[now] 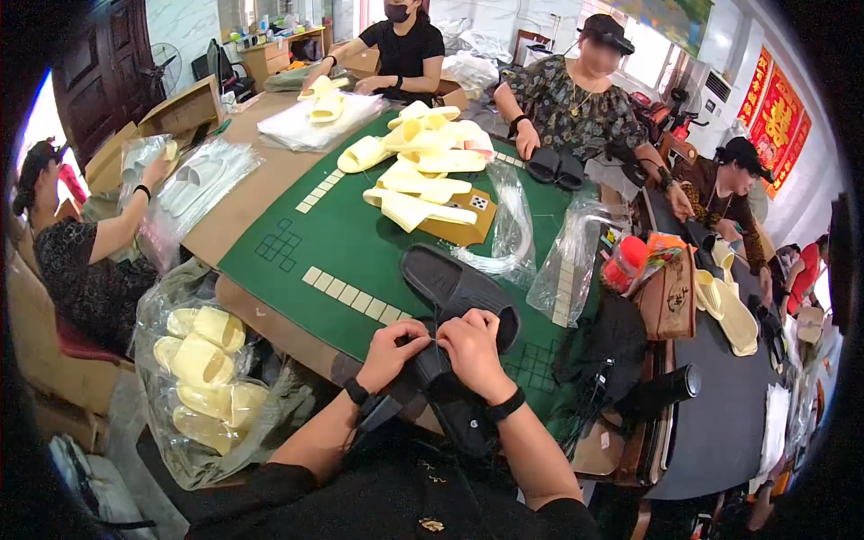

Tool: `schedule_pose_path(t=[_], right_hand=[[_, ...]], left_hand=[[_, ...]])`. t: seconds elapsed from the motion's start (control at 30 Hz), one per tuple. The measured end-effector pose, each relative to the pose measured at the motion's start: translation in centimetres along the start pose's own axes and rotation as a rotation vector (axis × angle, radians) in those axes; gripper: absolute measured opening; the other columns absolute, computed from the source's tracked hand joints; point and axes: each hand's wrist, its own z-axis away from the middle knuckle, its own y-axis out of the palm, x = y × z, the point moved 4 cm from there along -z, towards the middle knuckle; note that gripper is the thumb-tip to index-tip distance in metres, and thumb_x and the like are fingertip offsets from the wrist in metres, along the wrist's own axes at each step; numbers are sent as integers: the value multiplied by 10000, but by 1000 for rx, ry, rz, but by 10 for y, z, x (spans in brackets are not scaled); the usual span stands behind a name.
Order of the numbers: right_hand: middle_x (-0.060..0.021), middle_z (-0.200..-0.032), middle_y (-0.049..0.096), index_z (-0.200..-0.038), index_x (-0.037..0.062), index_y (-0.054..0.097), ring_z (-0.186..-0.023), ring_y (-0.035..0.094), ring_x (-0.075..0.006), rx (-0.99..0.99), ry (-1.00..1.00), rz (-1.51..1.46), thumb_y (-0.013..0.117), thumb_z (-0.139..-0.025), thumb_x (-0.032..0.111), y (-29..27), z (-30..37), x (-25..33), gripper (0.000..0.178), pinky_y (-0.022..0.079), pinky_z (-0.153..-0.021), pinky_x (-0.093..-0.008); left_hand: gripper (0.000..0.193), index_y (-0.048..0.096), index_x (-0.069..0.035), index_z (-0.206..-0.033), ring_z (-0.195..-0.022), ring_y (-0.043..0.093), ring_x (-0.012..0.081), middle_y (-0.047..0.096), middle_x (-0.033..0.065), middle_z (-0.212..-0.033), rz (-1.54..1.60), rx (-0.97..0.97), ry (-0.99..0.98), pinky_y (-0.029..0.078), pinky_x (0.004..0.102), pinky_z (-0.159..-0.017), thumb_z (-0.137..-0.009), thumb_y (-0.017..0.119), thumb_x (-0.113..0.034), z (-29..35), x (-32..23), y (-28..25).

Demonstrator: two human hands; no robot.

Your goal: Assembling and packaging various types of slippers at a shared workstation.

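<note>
At the near edge of the green mat, my left hand is closed in a pinch over a pair of black slide sandals. My right hand is closed right beside it, the fingertips of both nearly meeting. Whatever thin thing they pinch is too small to make out. One black slide lies on the mat just beyond my fingers. The other black slide extends below my hands toward my body, partly covered by them. A pile of cream slides sits farther back on the mat.
Clear bags of thin white strips lie right of the pile. A bag of cream slides stands at the left. A red-lidded jar, brown bag and black bottle are at the right. Several people work around the table.
</note>
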Motion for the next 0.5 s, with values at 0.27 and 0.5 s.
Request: schedule_pose_path(t=[0.27,0.5], right_hand=[[-19,-804,613,-840,99,649,-880,561,-244,9,19,-4,723,-810,93,0,1,-3,81,352,-954,-435],[-28,-862,658,-860,105,681,-937,593,-255,51,23,-79,731,-804,95,-11,1,-4,76,365,-979,-432]], left_hand=[[124,679,46,-951,-954,643,170,697,77,-995,64,-30,-24,491,299,-879,-907,719,-64,1,4,-1],[156,646,11,-1009,-922,660,243,690,120,-968,-91,-6,-3,502,340,-837,-951,672,-133,3,-3,4]])
